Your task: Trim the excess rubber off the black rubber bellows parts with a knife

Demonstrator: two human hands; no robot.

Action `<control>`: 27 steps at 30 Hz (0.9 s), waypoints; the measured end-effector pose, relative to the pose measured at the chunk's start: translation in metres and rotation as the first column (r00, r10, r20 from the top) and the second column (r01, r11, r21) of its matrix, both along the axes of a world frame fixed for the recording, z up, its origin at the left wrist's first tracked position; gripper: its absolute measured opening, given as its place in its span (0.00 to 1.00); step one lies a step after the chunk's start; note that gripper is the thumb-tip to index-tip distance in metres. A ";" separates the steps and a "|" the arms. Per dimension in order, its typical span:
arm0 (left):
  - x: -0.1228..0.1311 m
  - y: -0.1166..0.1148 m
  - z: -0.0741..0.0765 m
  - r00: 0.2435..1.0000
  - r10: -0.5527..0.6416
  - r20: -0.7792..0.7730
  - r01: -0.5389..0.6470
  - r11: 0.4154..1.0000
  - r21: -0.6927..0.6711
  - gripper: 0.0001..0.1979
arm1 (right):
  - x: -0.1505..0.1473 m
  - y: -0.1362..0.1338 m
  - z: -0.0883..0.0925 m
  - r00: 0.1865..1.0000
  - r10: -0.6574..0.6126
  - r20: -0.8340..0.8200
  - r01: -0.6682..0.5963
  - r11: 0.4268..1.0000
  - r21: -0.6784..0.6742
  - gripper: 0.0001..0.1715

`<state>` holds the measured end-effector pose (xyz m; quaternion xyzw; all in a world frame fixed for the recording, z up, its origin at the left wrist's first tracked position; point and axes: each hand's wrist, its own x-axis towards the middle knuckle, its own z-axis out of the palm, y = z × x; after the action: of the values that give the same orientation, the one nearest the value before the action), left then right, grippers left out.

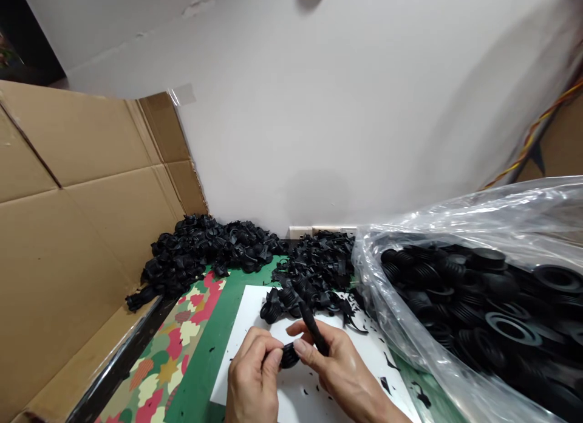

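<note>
My left hand (255, 374) is closed, thumb and forefinger pinching a small black ribbed rubber bellows (289, 355) over the white board (243, 326). From the other side, my right hand (334, 362) touches the same piece with its thumb tip. A slim black stick-like tool (311, 326) lies in my right hand between thumb and fingers, slanting up and to the left; its exact kind does not show. Just beyond my hands, several ribbed black rubber pieces (273, 306) rest on the board's far part. Black rubber scraps (385, 384) are scattered across the board.
A clear plastic bag (380, 307) full of black rubber bellows (483, 344) stands on the right. Heaps of black rubber pieces (237, 244) and trimmings (321, 259) lie along the wall (341, 119). Cardboard (86, 216) borders the left side of the green surface (204, 350).
</note>
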<state>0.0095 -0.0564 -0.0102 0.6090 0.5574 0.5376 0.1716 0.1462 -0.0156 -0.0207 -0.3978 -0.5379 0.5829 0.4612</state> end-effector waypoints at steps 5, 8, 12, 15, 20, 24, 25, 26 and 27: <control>-0.001 -0.005 0.001 0.987 -0.001 -0.161 0.026 0.987 0.157 0.10 | 0.002 -0.001 0.010 0.999 0.043 0.016 -0.043 0.998 0.053 0.07; -0.003 -0.006 -0.002 0.976 0.005 -0.217 0.040 0.978 0.204 0.11 | 0.002 -0.002 0.011 0.999 0.033 0.011 -0.033 0.999 0.024 0.03; -0.005 -0.006 -0.005 0.962 0.016 -0.274 0.055 0.967 0.249 0.12 | 0.001 -0.001 0.008 0.999 0.011 0.034 -0.012 1.000 0.029 0.02; -0.007 -0.006 -0.007 0.952 0.022 -0.304 0.061 0.964 0.259 0.11 | 0.000 -0.001 0.008 0.999 0.005 0.048 -0.007 0.999 0.042 0.01; -0.008 -0.004 -0.011 0.939 0.000 -0.344 0.102 0.955 0.280 0.12 | -0.001 -0.001 0.008 0.999 -0.007 0.047 0.004 0.998 0.056 0.01; -0.008 -0.003 -0.010 0.930 0.005 -0.369 0.113 0.948 0.299 0.12 | -0.001 0.000 0.005 1.000 -0.002 0.016 0.002 0.999 0.032 0.01; -0.008 -0.003 -0.009 0.925 0.008 -0.379 0.115 0.947 0.301 0.12 | -0.002 0.000 0.004 1.000 0.010 -0.002 -0.010 1.000 0.018 0.02; -0.008 -0.003 -0.008 0.920 0.011 -0.391 0.118 0.946 0.303 0.12 | -0.002 0.001 0.002 0.999 0.026 -0.020 -0.026 1.000 0.001 0.03; -0.009 -0.002 -0.007 0.913 0.012 -0.407 0.123 0.945 0.304 0.12 | -0.002 0.001 0.000 0.999 0.041 -0.036 -0.041 0.999 -0.016 0.04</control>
<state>0.0004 -0.0586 -0.0177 0.7423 0.4672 0.4791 -0.0340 0.1444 -0.0148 -0.0203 -0.3802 -0.5328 0.6037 0.4551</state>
